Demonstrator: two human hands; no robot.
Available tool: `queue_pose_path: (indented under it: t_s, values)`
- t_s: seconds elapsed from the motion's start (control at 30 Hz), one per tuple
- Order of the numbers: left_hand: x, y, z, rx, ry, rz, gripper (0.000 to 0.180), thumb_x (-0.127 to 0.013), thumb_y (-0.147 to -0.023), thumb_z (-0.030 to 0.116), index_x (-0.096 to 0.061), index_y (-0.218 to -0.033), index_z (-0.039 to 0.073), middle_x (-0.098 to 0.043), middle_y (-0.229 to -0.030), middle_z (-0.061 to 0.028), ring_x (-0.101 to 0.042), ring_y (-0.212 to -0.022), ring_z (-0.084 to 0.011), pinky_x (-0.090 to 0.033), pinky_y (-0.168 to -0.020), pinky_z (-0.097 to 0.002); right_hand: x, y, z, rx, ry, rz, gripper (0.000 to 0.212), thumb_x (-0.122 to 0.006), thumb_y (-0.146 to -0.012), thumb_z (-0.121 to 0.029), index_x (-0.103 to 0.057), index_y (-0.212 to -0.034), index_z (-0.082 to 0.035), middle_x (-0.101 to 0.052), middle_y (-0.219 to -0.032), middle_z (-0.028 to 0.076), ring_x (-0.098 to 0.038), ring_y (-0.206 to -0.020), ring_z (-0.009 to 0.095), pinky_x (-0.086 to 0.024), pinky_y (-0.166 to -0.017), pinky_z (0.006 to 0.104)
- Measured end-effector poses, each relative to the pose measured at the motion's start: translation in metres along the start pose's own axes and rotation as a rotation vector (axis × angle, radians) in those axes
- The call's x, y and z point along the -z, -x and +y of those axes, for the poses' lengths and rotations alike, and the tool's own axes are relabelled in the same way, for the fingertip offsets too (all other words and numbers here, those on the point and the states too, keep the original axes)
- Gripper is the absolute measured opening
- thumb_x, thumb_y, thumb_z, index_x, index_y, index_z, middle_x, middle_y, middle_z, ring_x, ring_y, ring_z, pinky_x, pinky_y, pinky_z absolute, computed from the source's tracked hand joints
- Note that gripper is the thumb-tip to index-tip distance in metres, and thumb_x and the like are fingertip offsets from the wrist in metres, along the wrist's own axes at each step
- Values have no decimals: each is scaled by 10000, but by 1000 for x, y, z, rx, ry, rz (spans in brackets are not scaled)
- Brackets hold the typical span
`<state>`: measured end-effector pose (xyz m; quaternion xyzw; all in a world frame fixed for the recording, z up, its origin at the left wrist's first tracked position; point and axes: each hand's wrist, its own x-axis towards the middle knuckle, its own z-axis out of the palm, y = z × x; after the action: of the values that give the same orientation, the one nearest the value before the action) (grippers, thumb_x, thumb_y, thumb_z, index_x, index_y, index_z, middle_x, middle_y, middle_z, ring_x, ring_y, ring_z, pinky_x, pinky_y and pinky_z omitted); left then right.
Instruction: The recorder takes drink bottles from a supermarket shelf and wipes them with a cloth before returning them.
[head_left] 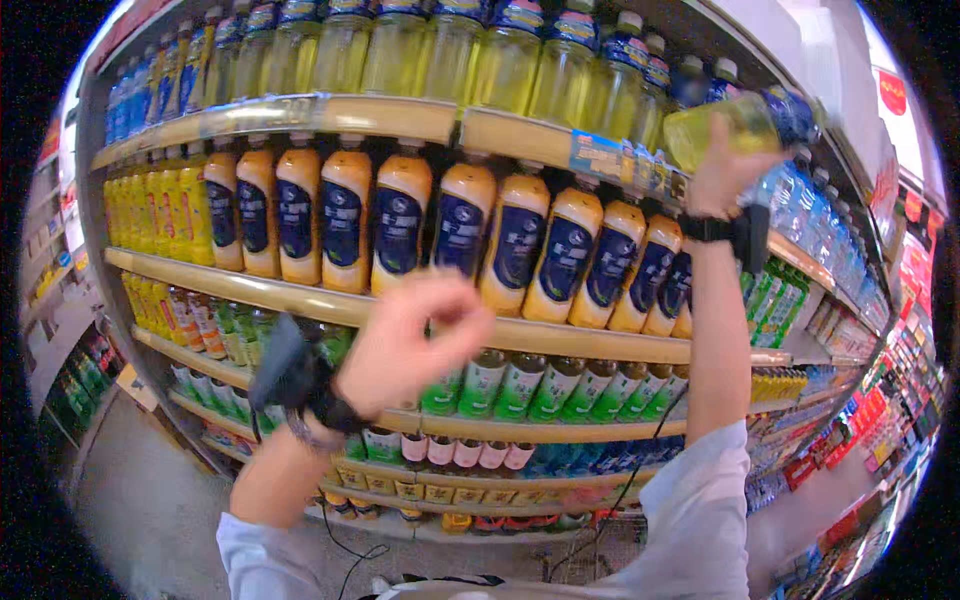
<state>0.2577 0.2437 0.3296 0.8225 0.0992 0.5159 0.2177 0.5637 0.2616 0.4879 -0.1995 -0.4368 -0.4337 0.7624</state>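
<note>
Left hand (412, 335) half-open, seemingly empty, with room before shelf edge (255, 289); right hand (724, 172) around yellow bottle (750, 124).

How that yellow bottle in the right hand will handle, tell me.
The yellow bottle is probably weighty, since liquid shows through its clear wall. Its rounded body would likely roll if laid sideways. Tilted in the right hand, it looks undented, so probably fairly stiff.

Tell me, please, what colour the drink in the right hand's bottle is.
The bottled drink in the right hand is yellow-green, seen in the head view.
</note>
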Motion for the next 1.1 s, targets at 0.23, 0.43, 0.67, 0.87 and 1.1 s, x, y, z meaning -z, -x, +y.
queue_pose_path:
  t_s: [0.23, 0.43, 0.67, 0.87, 1.1]
  values:
    - [-19, 162, -25, 473, -162, -413, 220, -571, -728, 293, -590, -755, 76, -596, -711, -76, -587, -673, -219, -450, -572, -290, 145, 36, -82, -612, -332, -315, 484, -515, -759, -148, -311, -1183, -33, -424, -1103, 92, -447, -994, 194, -380, -849, 308]
    - [-35, 252, -24, 957, 102, -127, 212, -578, -750, 234, -587, -799, 28, -591, -682, -42, -570, -677, -107, -443, -595, -238, 283, 172, -142, -1049, -164, -527, 639, -594, -631, -42, -298, -1197, -28, -449, -1087, 84, -462, -973, 209, -382, -848, 341]
    - [-80, 316, 4, 1076, 298, 428, 138, -537, -780, 115, -563, -795, -19, -578, -728, -43, -528, -687, -95, -419, -636, -223, 332, 255, -171, -1622, -430, -675, 750, -698, -565, -115, -318, -1205, -24, -417, -1153, 60, -419, -1050, 178, -346, -890, 341]
    - [-93, 323, 8, 1187, 81, 335, 156, -550, -780, 135, -566, -820, -15, -579, -704, -29, -528, -629, -80, -424, -574, -208, 339, 249, -171, -1707, -605, -1042, 835, -745, -537, -95, -276, -1224, -17, -413, -1156, 55, -400, -1063, 161, -313, -920, 336]
    - [-115, 299, 25, 1197, 88, 313, 210, -554, -786, 179, -573, -870, -13, -593, -745, -46, -544, -691, -88, -430, -584, -217, 308, 301, -179, -1568, -710, -1377, 872, -752, -521, -138, -268, -1228, 25, -416, -1165, 92, -374, -1096, 174, -272, -944, 324]
